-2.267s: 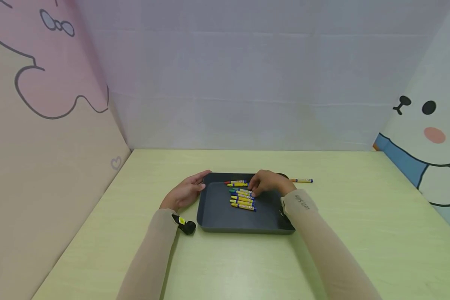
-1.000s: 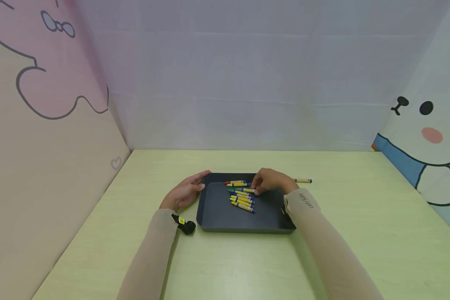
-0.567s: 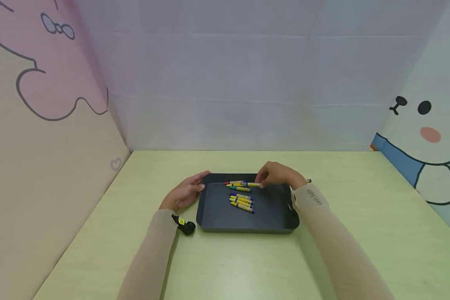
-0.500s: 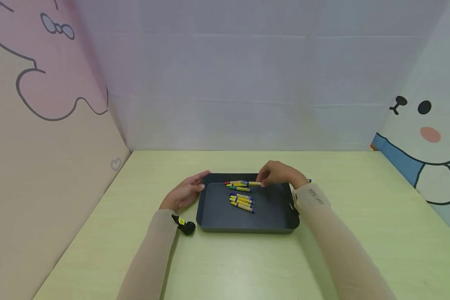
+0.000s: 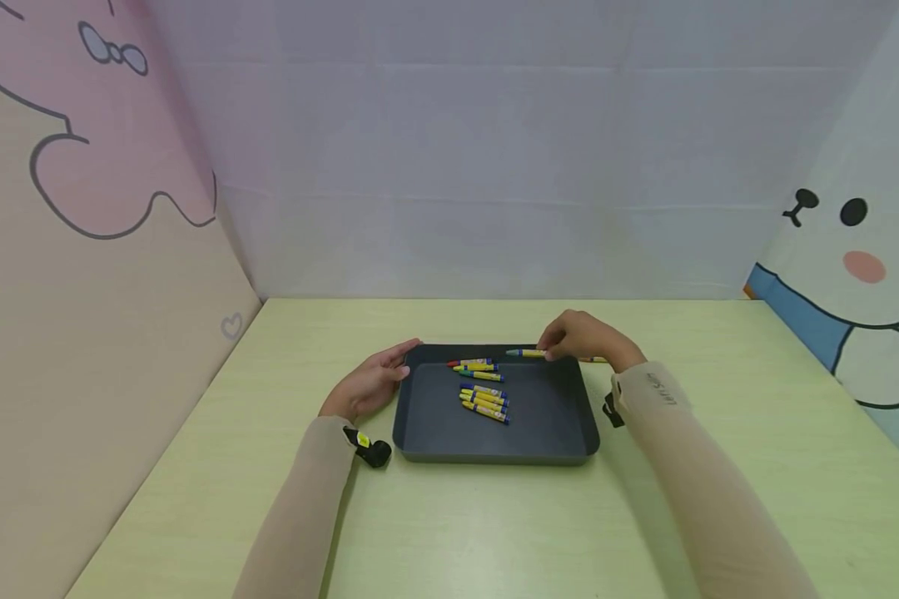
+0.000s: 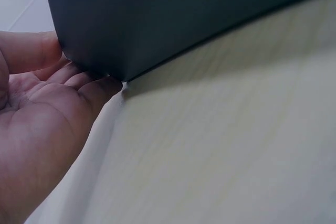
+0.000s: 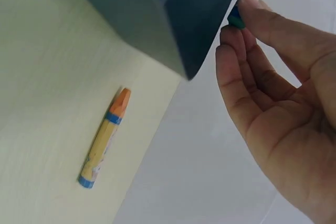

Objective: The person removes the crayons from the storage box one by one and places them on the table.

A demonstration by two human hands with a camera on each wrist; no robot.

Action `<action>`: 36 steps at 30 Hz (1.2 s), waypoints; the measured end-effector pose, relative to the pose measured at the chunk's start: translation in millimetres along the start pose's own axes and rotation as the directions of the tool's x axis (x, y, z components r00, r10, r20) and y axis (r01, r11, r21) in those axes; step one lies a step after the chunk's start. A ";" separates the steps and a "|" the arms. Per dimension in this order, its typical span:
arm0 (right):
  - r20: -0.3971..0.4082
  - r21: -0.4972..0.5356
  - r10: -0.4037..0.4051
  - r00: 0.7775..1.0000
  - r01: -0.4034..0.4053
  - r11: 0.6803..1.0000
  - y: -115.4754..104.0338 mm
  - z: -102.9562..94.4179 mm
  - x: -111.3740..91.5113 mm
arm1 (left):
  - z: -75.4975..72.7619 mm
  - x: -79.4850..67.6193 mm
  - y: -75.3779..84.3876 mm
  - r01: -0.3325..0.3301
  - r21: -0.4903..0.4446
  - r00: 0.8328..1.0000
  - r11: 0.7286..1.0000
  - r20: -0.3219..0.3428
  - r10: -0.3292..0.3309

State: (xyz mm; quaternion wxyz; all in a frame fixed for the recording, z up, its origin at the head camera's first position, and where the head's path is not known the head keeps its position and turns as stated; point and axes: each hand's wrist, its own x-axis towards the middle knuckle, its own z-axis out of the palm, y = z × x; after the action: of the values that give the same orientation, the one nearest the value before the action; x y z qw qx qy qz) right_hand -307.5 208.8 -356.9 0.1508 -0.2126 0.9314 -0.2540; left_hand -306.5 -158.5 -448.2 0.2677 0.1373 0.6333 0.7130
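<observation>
A dark grey tray (image 5: pixel 550 433) lies on the table, with my left hand (image 5: pixel 367 387) gripping its far left side. In the left wrist view the thumb and fingers (image 6: pixel 100 95) meet the tray at its corner. Over the far right rim, my right hand (image 5: pixel 588 337) pinches a green crayon (image 5: pixel 526 353) by its rear end, green tip pointing left. In the tray, a red crayon (image 5: pixel 470 363), a yellow crayon (image 5: pixel 475 368) and another green crayon (image 5: pixel 483 376) lie close together. Nearer, several more crayons (image 5: pixel 484 403) form a second group.
An orange crayon (image 7: pixel 105 140) lies on the table (image 5: pixel 749 416) just right of the tray, partly behind my right hand in the head view. A pale wall (image 5: pixel 494 166) rises behind the table, with cartoon-printed panels (image 5: pixel 120 291) at both sides.
The right hand has picked a green crayon out of the nearer group and carried it back and right to the tray's far rim. The left hand has stayed at the tray.
</observation>
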 end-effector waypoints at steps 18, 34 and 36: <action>-0.089 0.001 0.047 0.995 -0.047 0.999 26.8 -8.4 -16.2 | 0.3 -0.9 -0.2 0.007 -0.007 1.000 1.000 -0.016 -0.007; -0.190 -0.022 0.095 0.977 -0.101 0.995 53.7 -14.8 -36.2 | -0.3 -1.2 -0.4 -0.004 0.013 1.000 1.000 -0.003 0.004; -0.190 -0.023 0.108 0.976 -0.115 0.993 58.3 -14.8 -37.7 | -0.7 -1.3 -0.3 0.000 0.013 1.000 1.000 -0.006 0.000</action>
State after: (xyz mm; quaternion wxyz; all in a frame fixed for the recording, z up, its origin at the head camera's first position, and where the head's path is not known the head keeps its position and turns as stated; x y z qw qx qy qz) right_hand -299.4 278.2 -369.5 0.0725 -0.1376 0.9562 -0.2481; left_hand -305.8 -159.8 -448.4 0.2649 0.1372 0.6387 0.7093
